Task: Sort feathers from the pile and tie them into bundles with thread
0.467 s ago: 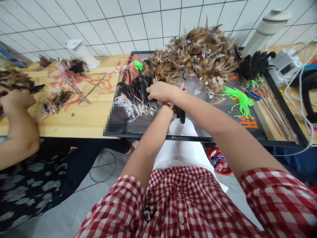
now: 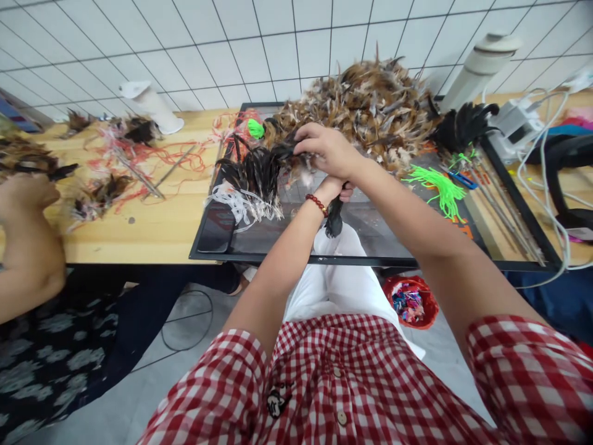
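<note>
Co-worker's hand (image 2: 30, 193): at 10 o'clock from the wearer's seat, beside brown feathers (image 2: 28, 156).
Red string (image 2: 105, 151): tangled on the wooden table (image 2: 111, 240), between 10 and 11.
Black feathers (image 2: 259, 176): bunched at 11 on a dark board (image 2: 257, 240).
Right hand (image 2: 324, 150): at 12, fingers bent at the black feathers' edge; whether they pinch any, I cannot tell.
Left hand (image 2: 341, 188): also 12, nearer the body, under the right wrist, curled around a dark bundle (image 2: 334, 221).
Feather pile (image 2: 370, 108): beyond both hands, 12 to 1.
Green string (image 2: 440, 188): between 1 and 2.
</note>
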A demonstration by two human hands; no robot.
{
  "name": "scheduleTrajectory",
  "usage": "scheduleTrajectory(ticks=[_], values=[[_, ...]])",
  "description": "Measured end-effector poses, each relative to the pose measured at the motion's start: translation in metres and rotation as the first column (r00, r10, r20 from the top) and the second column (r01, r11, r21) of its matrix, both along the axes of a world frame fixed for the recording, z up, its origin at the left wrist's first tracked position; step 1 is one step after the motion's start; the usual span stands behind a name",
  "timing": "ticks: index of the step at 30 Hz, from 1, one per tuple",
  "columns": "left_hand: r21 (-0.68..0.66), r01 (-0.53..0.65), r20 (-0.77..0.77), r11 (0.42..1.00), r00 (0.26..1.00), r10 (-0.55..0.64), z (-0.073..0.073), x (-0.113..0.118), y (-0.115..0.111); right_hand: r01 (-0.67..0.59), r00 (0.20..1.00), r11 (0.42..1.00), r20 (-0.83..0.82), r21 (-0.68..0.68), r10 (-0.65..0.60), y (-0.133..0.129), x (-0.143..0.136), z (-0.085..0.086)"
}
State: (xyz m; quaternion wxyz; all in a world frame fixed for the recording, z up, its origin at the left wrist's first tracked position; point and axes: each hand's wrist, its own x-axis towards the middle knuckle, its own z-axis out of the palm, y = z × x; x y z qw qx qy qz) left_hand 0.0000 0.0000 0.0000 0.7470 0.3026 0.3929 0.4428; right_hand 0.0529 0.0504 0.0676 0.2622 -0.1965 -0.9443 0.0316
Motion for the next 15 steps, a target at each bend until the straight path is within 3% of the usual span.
scheduleTrajectory(ticks=[3, 5, 9, 12, 15], values=[[-0.077, 0.133, -0.078, 0.988, 0.987, -0.139, 0.010, -0.002, -0.003, 0.110, 0.963, 0.993, -0.242, -0.046, -0.118, 0.009, 0.045, -0.017], [-0.087, 0.146, -0.078, 0.985, 0.985, -0.153, 0.018, -0.007, -0.006, 0.216, 0.913, 0.970, -0.330, -0.115, -0.242, 0.009, 0.072, -0.033], [-0.103, 0.200, -0.003, 0.974, 0.979, -0.202, 0.029, -0.021, -0.009, 0.297, 0.897, 0.938, -0.284, -0.180, -0.339, 0.000, 0.109, -0.068], [-0.120, 0.061, 0.055, 0.991, 0.997, -0.054, 0.033, -0.031, -0.006, 0.300, 0.917, 0.940, -0.224, -0.160, -0.331, -0.006, 0.123, -0.086], [-0.114, -0.068, 0.050, 0.991, 0.996, 0.074, 0.033, -0.036, -0.003, 0.334, 0.894, 0.933, -0.267, -0.137, -0.359, -0.008, 0.131, -0.091]])
